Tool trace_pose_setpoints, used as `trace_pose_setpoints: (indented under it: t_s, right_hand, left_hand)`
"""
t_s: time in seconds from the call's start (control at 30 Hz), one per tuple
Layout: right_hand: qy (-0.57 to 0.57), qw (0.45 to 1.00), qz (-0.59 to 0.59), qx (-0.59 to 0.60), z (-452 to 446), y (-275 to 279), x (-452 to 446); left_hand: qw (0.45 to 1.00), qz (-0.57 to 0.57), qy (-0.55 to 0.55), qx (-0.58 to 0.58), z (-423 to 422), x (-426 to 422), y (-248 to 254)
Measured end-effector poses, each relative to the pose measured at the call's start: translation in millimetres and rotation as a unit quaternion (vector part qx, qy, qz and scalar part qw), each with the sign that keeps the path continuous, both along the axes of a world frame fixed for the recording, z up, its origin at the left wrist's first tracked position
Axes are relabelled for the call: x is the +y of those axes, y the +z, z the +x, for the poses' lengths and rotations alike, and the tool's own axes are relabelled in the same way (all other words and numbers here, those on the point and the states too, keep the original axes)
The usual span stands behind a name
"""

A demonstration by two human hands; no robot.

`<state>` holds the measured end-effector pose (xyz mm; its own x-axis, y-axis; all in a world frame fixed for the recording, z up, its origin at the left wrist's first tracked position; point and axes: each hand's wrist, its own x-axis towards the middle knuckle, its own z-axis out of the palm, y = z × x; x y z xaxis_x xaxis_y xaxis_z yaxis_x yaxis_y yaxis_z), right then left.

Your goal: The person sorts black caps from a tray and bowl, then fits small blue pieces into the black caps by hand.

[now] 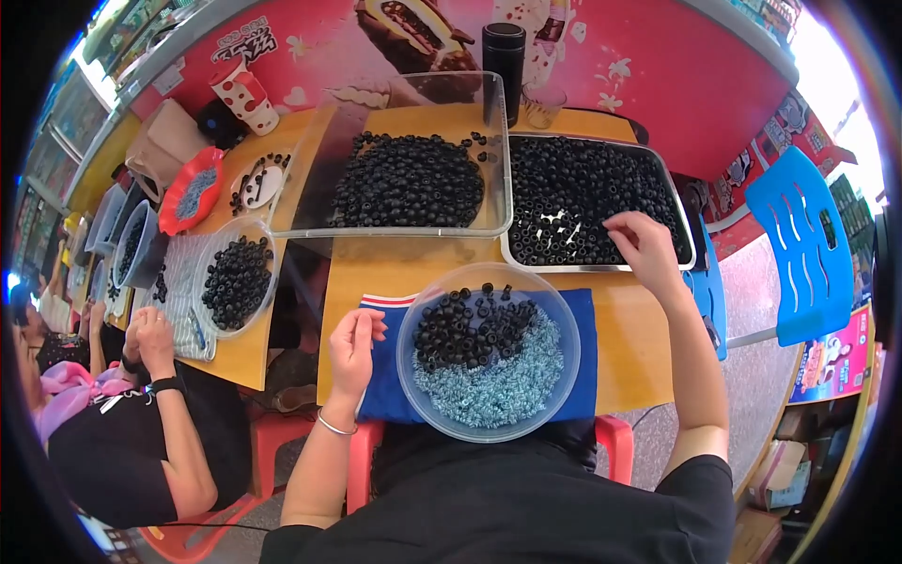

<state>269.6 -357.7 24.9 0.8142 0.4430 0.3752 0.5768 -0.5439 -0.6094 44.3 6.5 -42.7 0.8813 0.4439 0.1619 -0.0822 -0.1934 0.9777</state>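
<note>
My left hand (353,350) is held up just left of a round clear tub (406,376), its fingers curled together; whatever they hold, if anything, is hidden. Inside the tub, black ring-shaped pieces (458,331) lie at the back and left, and small translucent bluish pieces (489,390) fill the front and right. At the front right of a metal tray (554,268), my right hand (648,250) has its thumb and fingers pinched, and I cannot make out anything between them. Black ring-shaped pieces (601,179) cover most of that tray, with a bright bare patch near the front.
A clear plastic box (385,232) of black pieces stands behind the tub, with a black bottle (504,70) beyond. A blue cloth (381,395) lies under the tub. At left, another person's hands (150,338) are near a second tub (268,291). A blue chair (799,244) stands right.
</note>
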Motion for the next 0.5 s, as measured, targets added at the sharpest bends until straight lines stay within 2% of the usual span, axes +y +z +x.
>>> trace_pose_setpoints:
  t_s: [0.07, 0.2, 0.33, 0.5]
  right_hand:
    - [0.017, 0.997, -0.065, -0.048, 20.0, -3.5, 9.3]
    - [0.02, 0.97, -0.227, -0.079, 51.5, -19.8, 23.5]
    - [0.036, 0.939, -0.328, -0.096, 67.1, -34.4, 31.0]
    - [0.055, 0.914, -0.383, -0.125, 75.6, -38.1, 34.5]
  left_hand:
    - [1.0, -0.017, -0.02, -0.001, 7.7, 1.0, -8.9]
    - [0.999, 0.03, -0.012, 0.021, 10.5, -0.2, -20.2]
    - [0.999, 0.024, -0.006, 0.021, 9.0, -0.8, -20.2]
    - [1.0, 0.023, -0.004, 0.016, 10.4, -1.3, -21.2]
